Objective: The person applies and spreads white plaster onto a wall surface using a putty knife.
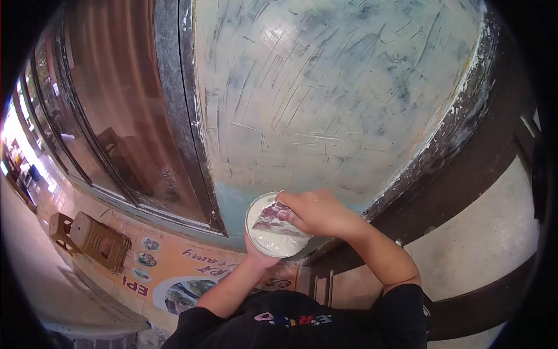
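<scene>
My left hand [260, 254] is wrapped under and around a round tub [249, 220] of white putty [278, 242]. In my right hand [317, 212] is a putty knife [268, 217] with a dull reddish, putty-smeared blade, its edge dipped into the tub over the white paste. The fingers of my right hand are closed around the knife's upper part. Just beyond the tub stands a wall panel [325, 110] streaked with pale putty over a blue-green surface. Most of my left fingers are hidden beneath the tub.
Brown plastic stools [100, 238] stand at the left near a glass door [116, 104] with a dark frame. A printed orange banner [174, 256] lies below the door. Dark trim [442, 134] smeared with white borders the panel's right side.
</scene>
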The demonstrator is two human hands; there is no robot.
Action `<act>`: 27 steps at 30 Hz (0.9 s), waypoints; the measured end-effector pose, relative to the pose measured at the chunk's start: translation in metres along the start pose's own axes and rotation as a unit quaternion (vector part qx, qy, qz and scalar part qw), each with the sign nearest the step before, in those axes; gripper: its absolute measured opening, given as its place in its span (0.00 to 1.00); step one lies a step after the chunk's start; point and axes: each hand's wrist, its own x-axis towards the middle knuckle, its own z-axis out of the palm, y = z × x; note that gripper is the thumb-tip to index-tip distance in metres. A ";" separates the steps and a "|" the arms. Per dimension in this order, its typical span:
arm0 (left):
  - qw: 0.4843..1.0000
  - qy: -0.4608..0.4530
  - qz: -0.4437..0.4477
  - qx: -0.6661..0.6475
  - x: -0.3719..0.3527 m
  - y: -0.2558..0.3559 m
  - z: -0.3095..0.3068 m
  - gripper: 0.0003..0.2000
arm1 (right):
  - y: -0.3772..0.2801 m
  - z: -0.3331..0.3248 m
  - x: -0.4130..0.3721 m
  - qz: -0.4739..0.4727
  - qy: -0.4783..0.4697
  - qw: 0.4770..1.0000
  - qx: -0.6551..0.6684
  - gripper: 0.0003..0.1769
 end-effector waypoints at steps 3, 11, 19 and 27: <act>1.000 -0.022 0.012 0.002 -0.002 -0.001 -0.003 0.30 | 0.010 0.000 0.002 -0.009 0.029 0.999 -0.011 0.13; 0.997 -0.039 0.050 -0.032 0.003 0.019 0.010 0.33 | 0.017 0.011 -0.003 -0.258 0.278 0.899 -0.218 0.11; 0.997 -0.045 0.035 -0.044 0.036 0.038 0.039 0.33 | 0.038 -0.016 -0.002 -0.214 0.379 0.863 -0.258 0.09; 0.996 -0.083 -0.036 -0.004 0.046 0.046 0.068 0.34 | 0.047 -0.125 0.027 -0.002 0.416 0.889 -0.193 0.13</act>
